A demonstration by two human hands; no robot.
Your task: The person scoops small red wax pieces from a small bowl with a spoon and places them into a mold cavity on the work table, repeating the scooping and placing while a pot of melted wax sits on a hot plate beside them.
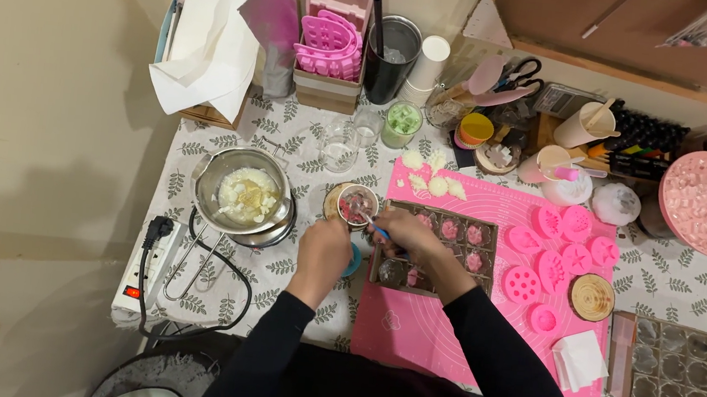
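The left hand (pixel 324 244) is closed around a small round cup of pink bits (pixel 356 205), steadying it beside the clear compartmented mould tray (pixel 436 249) on the pink silicone mat (pixel 445 322), while the right hand (pixel 407 233) pinches a blue-handled spoon (pixel 373 223) dipped in it.

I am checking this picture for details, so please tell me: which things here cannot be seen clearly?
- Left hand, head view: its grip on the small cup faces away.
- Right hand: the tool it holds is too small to identify.
- Clear mould tray: its contents are too small, and shadowed.
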